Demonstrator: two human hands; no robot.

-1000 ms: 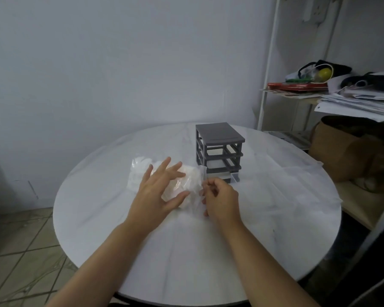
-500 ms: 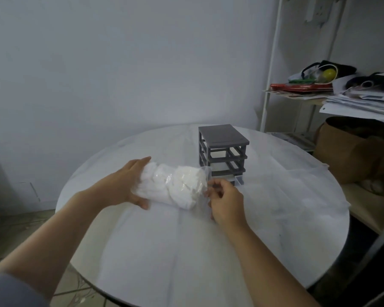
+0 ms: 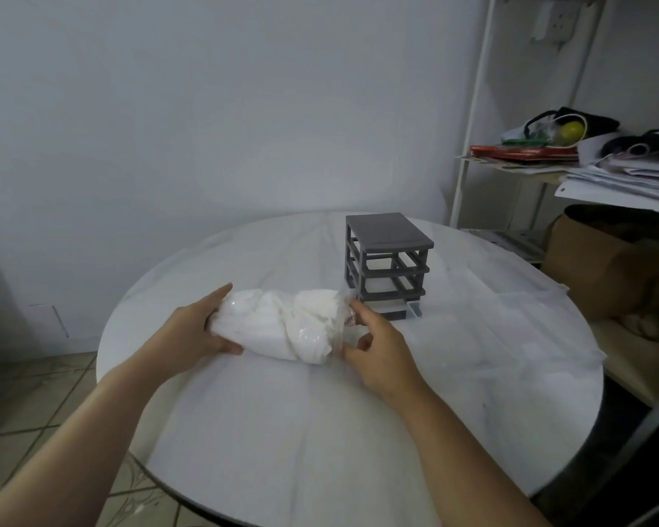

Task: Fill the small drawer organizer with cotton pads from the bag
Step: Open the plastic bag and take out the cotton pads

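Your fingers hold the clear plastic bag of cotton pads (image 3: 282, 330) at both ends: your left hand (image 3: 196, 330) is wrapped around its left end, thumb underneath and fingers over the top, while your right hand (image 3: 377, 349) pinches the loose plastic at its right end between thumb and fingertips. That bag lies on its side across the middle of the round white desk (image 3: 320, 431), resting on the thin plastic sheet that covers it, and the white pads inside look bunched and crumpled. Just beyond your right hand stands the small grey drawer organizer (image 3: 387, 264), upright, its upper slots open and see-through. Its bottom drawer (image 3: 400, 308) sits pulled out slightly, close to the bag's right end. Farther off to the right, a white metal shelf (image 3: 468, 127) carries stacked papers (image 3: 624, 180) and clutter, with a brown paper bag (image 3: 602, 268) below it.
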